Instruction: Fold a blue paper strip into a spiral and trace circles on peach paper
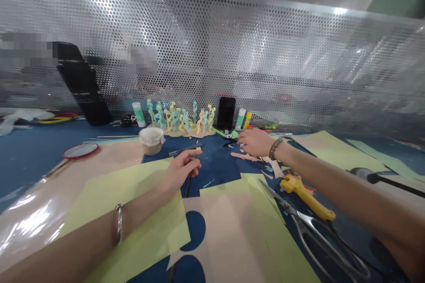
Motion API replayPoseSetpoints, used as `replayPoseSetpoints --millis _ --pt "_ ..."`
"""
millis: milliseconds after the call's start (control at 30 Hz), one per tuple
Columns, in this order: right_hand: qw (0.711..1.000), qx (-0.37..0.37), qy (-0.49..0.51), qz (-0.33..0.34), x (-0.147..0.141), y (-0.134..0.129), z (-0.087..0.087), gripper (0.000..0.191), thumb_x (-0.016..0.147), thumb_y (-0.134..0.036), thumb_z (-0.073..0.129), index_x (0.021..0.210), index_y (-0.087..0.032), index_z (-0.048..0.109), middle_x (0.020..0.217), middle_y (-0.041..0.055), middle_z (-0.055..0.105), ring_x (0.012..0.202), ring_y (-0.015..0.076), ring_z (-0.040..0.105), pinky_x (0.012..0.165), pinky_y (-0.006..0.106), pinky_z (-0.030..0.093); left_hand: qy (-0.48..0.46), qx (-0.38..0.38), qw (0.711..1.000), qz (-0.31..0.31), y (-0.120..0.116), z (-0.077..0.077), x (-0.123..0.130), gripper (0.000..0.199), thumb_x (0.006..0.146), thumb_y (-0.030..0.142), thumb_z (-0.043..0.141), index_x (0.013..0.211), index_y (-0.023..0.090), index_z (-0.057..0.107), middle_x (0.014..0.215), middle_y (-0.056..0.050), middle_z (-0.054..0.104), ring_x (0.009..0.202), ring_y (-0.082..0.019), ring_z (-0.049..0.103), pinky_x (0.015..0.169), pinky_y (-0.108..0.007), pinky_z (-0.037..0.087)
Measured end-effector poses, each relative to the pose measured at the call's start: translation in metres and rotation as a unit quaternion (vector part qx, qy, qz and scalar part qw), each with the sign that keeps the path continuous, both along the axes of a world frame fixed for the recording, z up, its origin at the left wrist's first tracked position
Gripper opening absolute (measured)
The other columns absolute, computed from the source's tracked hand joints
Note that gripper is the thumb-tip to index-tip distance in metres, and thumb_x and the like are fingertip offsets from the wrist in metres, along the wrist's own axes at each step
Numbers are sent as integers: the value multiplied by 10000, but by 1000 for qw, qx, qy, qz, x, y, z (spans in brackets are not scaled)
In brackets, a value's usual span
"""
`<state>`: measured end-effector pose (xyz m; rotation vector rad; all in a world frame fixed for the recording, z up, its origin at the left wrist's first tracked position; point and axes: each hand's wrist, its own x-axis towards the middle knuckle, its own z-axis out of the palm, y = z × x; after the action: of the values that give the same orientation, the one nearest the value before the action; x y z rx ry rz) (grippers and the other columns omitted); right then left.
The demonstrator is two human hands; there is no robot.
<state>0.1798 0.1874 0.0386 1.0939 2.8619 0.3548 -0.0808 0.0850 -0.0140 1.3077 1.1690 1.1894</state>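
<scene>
My left hand (pixel 184 167) hovers above the yellow paper sheet (pixel 139 216), index finger stretched out and the other fingers loosely bent, with nothing visible in it. Close to its fingertips lies a thin pen-like tool (pixel 179 151). My right hand (pixel 257 142) reaches over small paper scraps (pixel 274 166), its fingers apart and angled down toward the blue table (pixel 215 163). A pink paper strip (pixel 245 156) lies just below that hand. Behind both hands stands a row of twisted blue, yellow and pink paper pieces (pixel 182 117) on a pale base.
Large scissors (pixel 308 221) and a yellow-handled tool (pixel 308 196) lie under my right forearm. A paper cup (pixel 152 140), a red-rimmed magnifying glass (pixel 80 150), glue sticks (pixel 241 118) and a phone (pixel 226 112) are around. A perforated metal panel (pixel 212 53) closes off the back.
</scene>
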Motion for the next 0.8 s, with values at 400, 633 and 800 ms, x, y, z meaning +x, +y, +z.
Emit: replayPoseSetpoints --millis 400,633,800 --pt "988 -27 52 -144 12 -44 14 402 877 -487 398 1060 -223 640 1033 88 650 880 240 604 659 291 403 187 96 973 -92 -22 48 11 323 771 362 581 1056 211 600 863 -35 634 734 -163 585 696 -281 444" --pt "978 -89 -50 -183 44 -126 32 315 828 -459 496 702 -207 636 756 94 669 688 262 623 571 328 379 499 109 818 -263 -65 52 24 619 647 499 670 1209 255 579 1191 -98 568 1023 -319 510 844 -359 359" --pt "977 -103 -35 -185 72 -187 2 277 826 -448 494 674 -228 568 713 95 662 640 259 635 473 322 339 522 103 805 -264 -54 41 30 674 631 546 655 1215 222 561 1117 -103 549 989 -303 513 763 -324 380"
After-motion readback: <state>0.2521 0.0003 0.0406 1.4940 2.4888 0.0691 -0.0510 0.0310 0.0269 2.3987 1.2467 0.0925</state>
